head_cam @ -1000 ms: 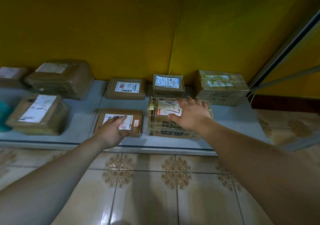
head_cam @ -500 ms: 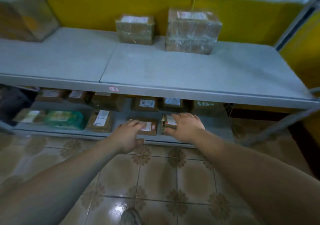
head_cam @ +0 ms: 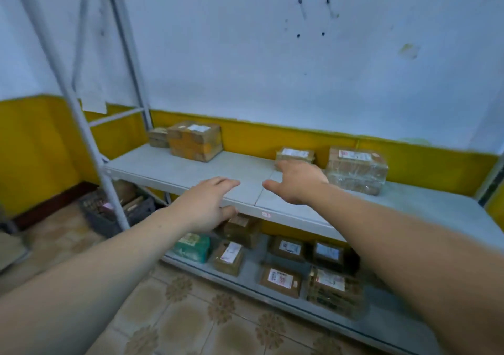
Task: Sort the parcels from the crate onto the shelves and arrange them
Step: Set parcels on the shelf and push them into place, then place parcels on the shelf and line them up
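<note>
Both my hands are raised in front of the grey middle shelf (head_cam: 174, 169), empty and with fingers loosely spread. My left hand (head_cam: 206, 204) hovers at the shelf's front edge. My right hand (head_cam: 296, 181) reaches over the shelf just before a small taped parcel (head_cam: 296, 154). A plastic-wrapped parcel (head_cam: 356, 169) stands to its right. A larger brown box (head_cam: 195, 140) and a small one (head_cam: 158, 137) sit at the shelf's back left. Several labelled parcels, one of them (head_cam: 281, 279), and a green one (head_cam: 193, 248) lie on the bottom shelf (head_cam: 381, 324). A dark crate (head_cam: 109, 212) stands on the floor at left.
The rack's grey upright posts (head_cam: 90, 142) rise at left in front of the crate. The wall behind is yellow below and pale blue above. A tiled floor (head_cam: 191, 313) lies before the rack.
My view has swung up from the bottom shelf. Both hands have left the bottom-shelf parcels and risen to the middle shelf, holding nothing.
</note>
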`<action>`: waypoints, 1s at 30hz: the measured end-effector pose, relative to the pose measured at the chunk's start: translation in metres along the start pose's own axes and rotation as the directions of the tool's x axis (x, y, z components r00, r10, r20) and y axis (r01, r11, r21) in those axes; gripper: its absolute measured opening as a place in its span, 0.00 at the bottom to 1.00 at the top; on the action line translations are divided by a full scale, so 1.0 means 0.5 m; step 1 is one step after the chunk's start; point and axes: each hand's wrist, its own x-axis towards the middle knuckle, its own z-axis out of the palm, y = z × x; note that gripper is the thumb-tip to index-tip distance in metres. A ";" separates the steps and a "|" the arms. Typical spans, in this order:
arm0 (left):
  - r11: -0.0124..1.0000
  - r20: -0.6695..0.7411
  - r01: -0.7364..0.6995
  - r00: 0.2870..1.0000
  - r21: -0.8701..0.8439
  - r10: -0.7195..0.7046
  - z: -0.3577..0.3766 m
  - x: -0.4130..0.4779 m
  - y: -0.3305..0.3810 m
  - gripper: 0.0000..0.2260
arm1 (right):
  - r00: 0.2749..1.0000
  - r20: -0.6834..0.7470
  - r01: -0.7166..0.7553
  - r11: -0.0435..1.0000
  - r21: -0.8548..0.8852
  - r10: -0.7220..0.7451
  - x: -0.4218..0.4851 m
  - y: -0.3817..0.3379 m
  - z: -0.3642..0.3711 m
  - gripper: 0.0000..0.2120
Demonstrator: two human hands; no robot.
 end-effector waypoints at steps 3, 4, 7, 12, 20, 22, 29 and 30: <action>0.997 -0.040 0.077 0.996 0.000 -0.077 -0.072 -0.068 -0.087 0.29 | 0.998 -0.039 0.050 0.999 0.008 -0.050 0.027 -0.120 -0.042 0.35; 0.994 -0.049 0.107 0.993 0.000 -0.107 -0.091 -0.095 -0.122 0.29 | 0.997 -0.043 0.065 0.998 0.019 -0.064 0.038 -0.168 -0.051 0.35; 0.979 -0.065 0.203 0.977 -0.026 -0.205 -0.144 -0.180 -0.245 0.29 | 0.990 -0.070 0.124 0.990 0.060 -0.120 0.071 -0.330 -0.063 0.34; 0.939 -0.056 0.341 0.938 -0.037 -0.343 -0.199 -0.325 -0.455 0.30 | 0.967 -0.058 0.253 0.961 0.114 -0.248 0.111 -0.607 -0.052 0.34; 0.889 -0.076 0.451 0.886 -0.078 -0.457 -0.223 -0.426 -0.682 0.28 | 0.911 -0.059 0.411 0.903 0.126 -0.407 0.201 -0.918 -0.032 0.34; 0.877 -0.073 0.474 0.875 -0.076 -0.479 -0.213 -0.418 -0.734 0.29 | 0.898 -0.065 0.440 0.888 0.133 -0.436 0.241 -0.972 -0.019 0.34; 0.837 -0.088 0.540 0.833 -0.081 -0.546 -0.224 -0.301 -0.939 0.29 | 0.872 -0.068 0.489 0.866 0.106 -0.484 0.461 -1.098 0.029 0.35; 0.833 -0.089 0.548 0.828 -0.079 -0.553 -0.233 -0.278 -0.969 0.29 | 0.868 -0.064 0.496 0.863 0.095 -0.492 0.501 -1.114 0.031 0.35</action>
